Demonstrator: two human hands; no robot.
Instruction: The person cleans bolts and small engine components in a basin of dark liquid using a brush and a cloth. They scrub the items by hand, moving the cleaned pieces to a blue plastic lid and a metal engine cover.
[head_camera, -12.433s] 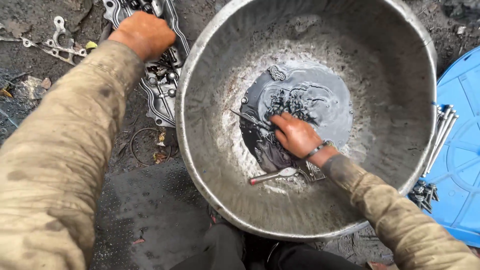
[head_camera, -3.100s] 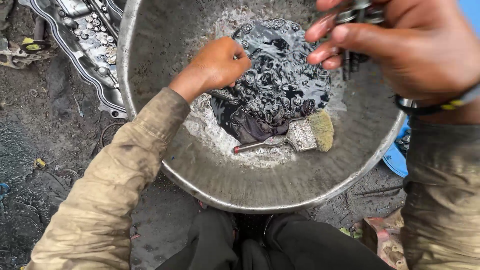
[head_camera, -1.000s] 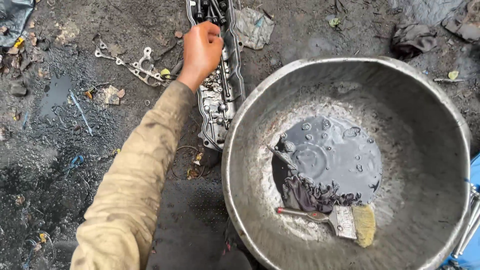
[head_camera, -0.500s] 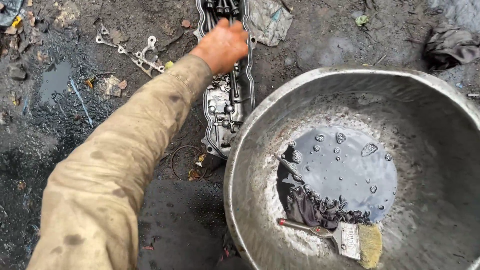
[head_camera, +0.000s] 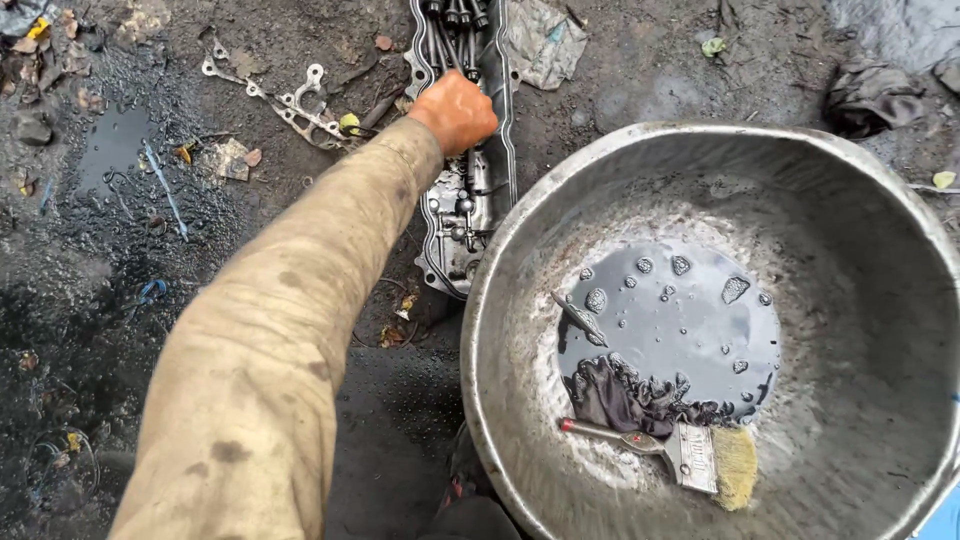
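Currently left hand (head_camera: 455, 110) reaches to metal cover plate (head_camera: 463, 210) on ground, at 9 o'clock of basin (head_camera: 870, 200). Fingers curled down onto plate's upper section; grip probably closed on small part, though fingertips hidden, cannot confirm. Right hand out of view.

Progress: plate outside basin, bolts and fittings seated on it. Dark fluid, rag (head_camera: 630, 395) and paintbrush (head_camera: 665, 450) wait in basin, untouched.

Plate long axis runs 12 to 6 o'clock; far end points 12.

basin (head_camera: 560, 200): dull grey metal | liquid (head_camera: 690, 330): glossy black | rag (head_camera: 630, 395): wet cloth
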